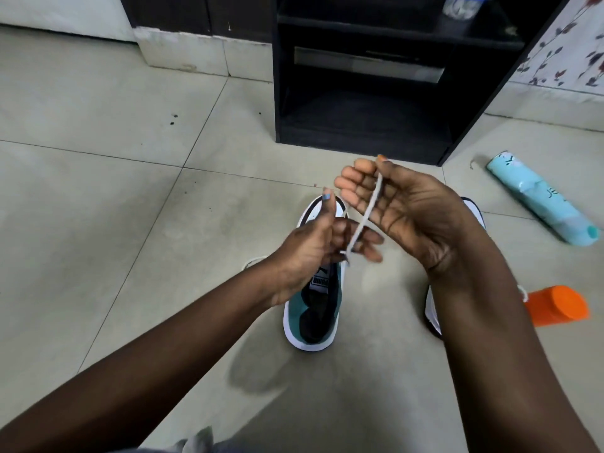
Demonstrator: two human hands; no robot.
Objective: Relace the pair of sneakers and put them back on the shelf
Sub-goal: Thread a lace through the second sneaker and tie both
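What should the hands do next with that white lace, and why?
Probably bring the lace down to the teal sneaker and poke its end through an eyelet. Both the left hand and right hand hold the lace up in the air above the sneaker, which stands on the floor with its tongue showing. The second sneaker is mostly hidden behind the right arm.

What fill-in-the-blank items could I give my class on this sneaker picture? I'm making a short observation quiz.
1. Both hands hold a white ____ above the teal sneaker.
2. The orange bottle lies on the ____.
3. The right hand has its palm turned ____.
4. The black shelf stands on the floor ____ the sneaker.

Missing words: lace; floor; up; behind
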